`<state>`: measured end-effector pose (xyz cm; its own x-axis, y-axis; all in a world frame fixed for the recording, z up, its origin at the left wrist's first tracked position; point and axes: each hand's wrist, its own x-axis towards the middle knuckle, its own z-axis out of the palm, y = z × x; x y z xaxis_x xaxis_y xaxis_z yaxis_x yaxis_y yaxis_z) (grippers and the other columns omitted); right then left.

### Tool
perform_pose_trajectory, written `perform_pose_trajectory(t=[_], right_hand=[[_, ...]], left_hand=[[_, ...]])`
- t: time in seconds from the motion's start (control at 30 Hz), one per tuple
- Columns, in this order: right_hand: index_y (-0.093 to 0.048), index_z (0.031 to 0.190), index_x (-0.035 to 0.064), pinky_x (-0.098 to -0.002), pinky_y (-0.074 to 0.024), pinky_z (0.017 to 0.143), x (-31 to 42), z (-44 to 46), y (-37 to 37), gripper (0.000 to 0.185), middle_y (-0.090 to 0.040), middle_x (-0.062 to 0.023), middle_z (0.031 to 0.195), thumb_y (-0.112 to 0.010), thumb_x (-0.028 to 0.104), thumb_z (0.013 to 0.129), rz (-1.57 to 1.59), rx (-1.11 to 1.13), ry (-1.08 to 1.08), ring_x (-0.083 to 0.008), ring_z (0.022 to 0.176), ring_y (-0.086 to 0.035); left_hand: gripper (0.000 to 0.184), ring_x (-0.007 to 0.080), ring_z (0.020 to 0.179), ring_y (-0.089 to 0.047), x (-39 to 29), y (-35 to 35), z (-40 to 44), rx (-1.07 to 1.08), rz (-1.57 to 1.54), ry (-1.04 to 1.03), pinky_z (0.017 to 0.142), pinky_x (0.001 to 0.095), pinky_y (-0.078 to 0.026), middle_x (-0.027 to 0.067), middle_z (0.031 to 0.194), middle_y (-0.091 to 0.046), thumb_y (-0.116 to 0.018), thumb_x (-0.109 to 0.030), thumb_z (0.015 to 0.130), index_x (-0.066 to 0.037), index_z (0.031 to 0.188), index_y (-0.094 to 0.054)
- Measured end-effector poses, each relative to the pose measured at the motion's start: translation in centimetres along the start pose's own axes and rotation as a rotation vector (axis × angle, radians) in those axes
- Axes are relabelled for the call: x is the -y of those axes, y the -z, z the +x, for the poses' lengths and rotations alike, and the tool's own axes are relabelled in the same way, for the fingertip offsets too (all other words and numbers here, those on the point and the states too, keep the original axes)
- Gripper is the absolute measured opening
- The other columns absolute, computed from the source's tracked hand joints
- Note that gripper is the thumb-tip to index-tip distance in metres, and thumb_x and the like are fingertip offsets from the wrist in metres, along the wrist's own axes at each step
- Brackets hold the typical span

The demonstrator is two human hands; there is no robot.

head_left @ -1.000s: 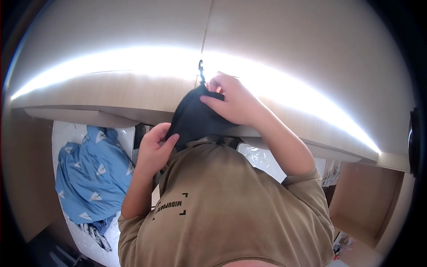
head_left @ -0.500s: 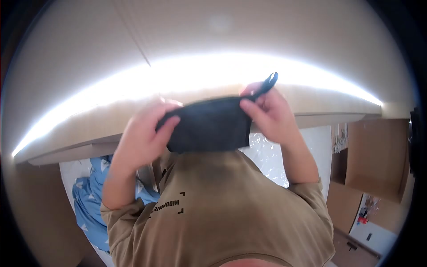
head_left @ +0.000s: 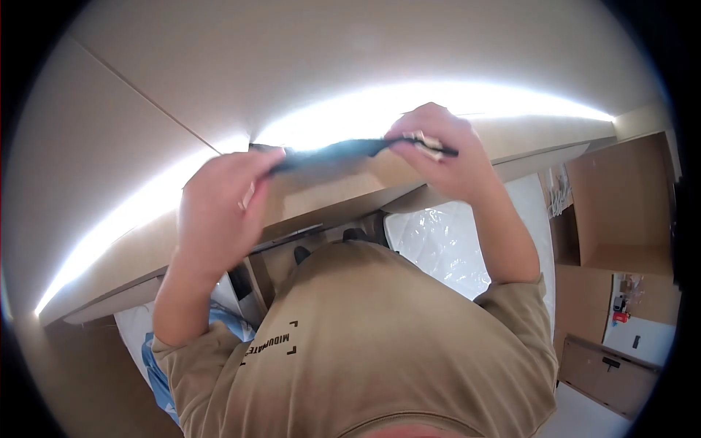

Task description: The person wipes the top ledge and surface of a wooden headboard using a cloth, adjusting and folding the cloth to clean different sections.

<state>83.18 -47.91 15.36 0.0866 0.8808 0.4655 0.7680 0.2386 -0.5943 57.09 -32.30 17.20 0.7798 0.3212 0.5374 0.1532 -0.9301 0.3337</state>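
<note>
A flat black pouch [head_left: 337, 152] is stretched between my two hands in front of the bright light strip, seen nearly edge-on and blurred. My left hand [head_left: 219, 212] pinches its left end between thumb and fingers. At the other end, my right hand [head_left: 445, 157] is closed around the pouch's corner. A short dark strap end sticks out past the right fingers, with pale bits between them that I cannot make out. Most of the pouch's broad face is turned out of sight.
A pale wooden ledge [head_left: 314, 208] runs behind and below the hands, lit by a long light strip [head_left: 438, 98]. Lower down lie a white plastic-covered surface [head_left: 438, 241] and blue patterned cloth [head_left: 157, 376]. An open wooden cabinet [head_left: 621, 197] stands at the right.
The pouch has gone up and tipped from showing its broad face to nearly edge-on. My right hand has risen slightly, and the view has tilted. Both hands keep their hold.
</note>
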Motion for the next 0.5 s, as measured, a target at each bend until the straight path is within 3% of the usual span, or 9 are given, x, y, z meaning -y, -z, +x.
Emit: perform_pose_trajectory(t=[0.07, 0.13, 0.2, 0.33, 0.37, 0.4, 0.47, 0.5], right_hand=[[-0.07, 0.097, 0.0061, -0.0342, -0.0483, 0.076, 0.3, -2.0, 0.1, 0.017, -0.068, -0.0063, 0.09, -0.071, -0.001, 0.081, 0.041, 0.153, 0.002, -0.0225, 0.086, -0.063], [-0.067, 0.095, 0.0094, -0.0374, -0.0516, 0.079, -0.1, -3.8, -0.8, 0.012, -0.069, -0.0044, 0.094, -0.069, 0.006, 0.084, 0.034, 0.258, 0.019, -0.0269, 0.086, -0.064], [-0.066, 0.094, 0.009, -0.0378, -0.0525, 0.079, -0.4, -5.3, -1.5, 0.011, -0.069, -0.0049, 0.095, -0.069, 0.006, 0.084, 0.048, 0.359, -0.008, -0.0266, 0.088, -0.065], [-0.062, 0.105, 0.0067, -0.033, -0.0535, 0.073, -0.7, -5.6, -1.9, 0.021, -0.068, -0.0101, 0.099, -0.064, -0.004, 0.088, 0.226, 0.377, -0.092, -0.0213, 0.086, -0.067], [-0.058, 0.11, 0.005, -0.0289, -0.054, 0.073, -0.6, -4.8, -1.1, 0.022, -0.068, -0.011, 0.107, -0.059, -0.005, 0.092, 0.349, 0.462, -0.275, -0.015, 0.09, -0.067], [-0.057, 0.11, 0.0042, -0.0279, -0.0536, 0.074, -0.9, -3.8, -0.7, 0.02, -0.068, -0.011, 0.108, -0.058, -0.005, 0.093, 0.353, 0.432, -0.302, -0.0137, 0.091, -0.066], [-0.056, 0.11, 0.0026, -0.0258, -0.053, 0.076, -1.5, -1.9, -0.4, 0.017, -0.067, -0.0111, 0.112, -0.056, -0.004, 0.095, 0.361, 0.373, -0.354, -0.0112, 0.094, -0.065], [-0.056, 0.11, 0.002, -0.026, -0.0529, 0.078, -1.4, -1.2, -0.3, 0.016, -0.067, -0.0115, 0.114, -0.055, -0.003, 0.095, 0.32, 0.299, -0.324, -0.0117, 0.094, -0.064]], left_hand=[[0.029, 0.0296, 0.086, -0.066, -0.4, -0.7, -2.7, 0.163, -0.049, -0.019, 0.079, 0.0393, -0.054, 0.0102, 0.096, -0.069, -0.066, -0.001, 0.079, -0.008, 0.108, -0.068], [0.025, 0.0283, 0.09, -0.065, -0.9, -1.7, -4.7, 0.362, -0.1, 0.009, 0.08, 0.04, -0.054, 0.0097, 0.097, -0.068, -0.066, -0.001, 0.078, -0.007, 0.103, -0.067], [0.024, 0.0288, 0.091, -0.067, -0.5, -2.6, -5.9, 0.395, -0.199, -0.055, 0.079, 0.0401, -0.054, 0.0096, 0.1, -0.07, -0.066, 0.002, 0.076, -0.007, 0.099, -0.067], [0.018, 0.0286, 0.095, -0.066, -0.2, -2.9, -5.6, 0.373, -0.279, -0.035, 0.084, 0.0406, -0.054, 0.0093, 0.102, -0.069, -0.064, -0.001, 0.078, -0.007, 0.095, -0.067], [0.018, 0.0301, 0.091, -0.068, 0.6, -2.8, -5.3, 0.424, -0.306, 0.069, 0.084, 0.0408, -0.055, 0.0099, 0.102, -0.071, -0.064, -0.002, 0.079, -0.006, 0.096, -0.067], [0.018, 0.0315, 0.085, -0.069, 1.3, -2.9, -4.5, 0.347, -0.333, 0.133, 0.081, 0.0383, -0.055, 0.0107, 0.097, -0.072, -0.066, -0.005, 0.081, -0.005, 0.099, -0.068], [0.017, 0.0312, 0.083, -0.069, 1.1, -1.5, -1.6, 0.353, -0.277, 0.499, 0.078, 0.0349, -0.055, 0.0118, 0.097, -0.072, -0.066, -0.005, 0.084, -0.005, 0.1, -0.069], [0.016, 0.0307, 0.083, -0.069, 1.6, -1.2, -0.3, 0.227, -0.276, 0.378, 0.077, 0.0336, -0.054, 0.0118, 0.097, -0.073, -0.066, -0.005, 0.085, -0.005, 0.1, -0.07]])
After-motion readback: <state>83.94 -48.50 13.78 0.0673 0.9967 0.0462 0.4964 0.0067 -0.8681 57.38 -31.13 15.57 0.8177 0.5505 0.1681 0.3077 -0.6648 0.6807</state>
